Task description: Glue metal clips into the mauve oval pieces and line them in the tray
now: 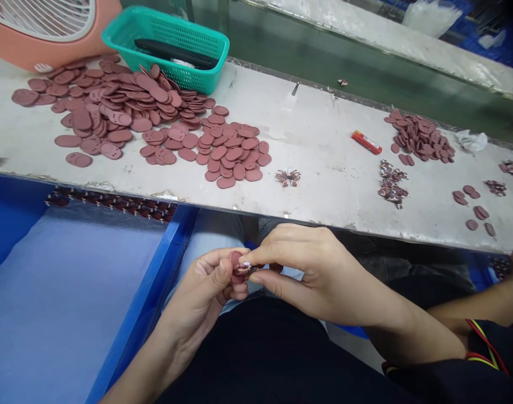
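Note:
Over my lap, my left hand (216,278) pinches a small reddish-brown oval piece (236,259) between thumb and fingers. My right hand (302,264) meets it from the right, its thumb and index finger closed on a small dark red part with a pale tip (245,266) that touches the oval piece. Fingers hide much of both parts. On the bench just beyond my hands lies a little cluster of similar small parts (288,178). Farther left spreads a pile of flat reddish ovals (235,151), some with holes.
A green basket (216,76) holding a dark object stands behind the big pile, beside an orange fan (100,33). A red lighter (366,142) and more piles (424,137) lie to the right. A blue bin (130,336) is at my left. Another person's arm (483,297) shows at right.

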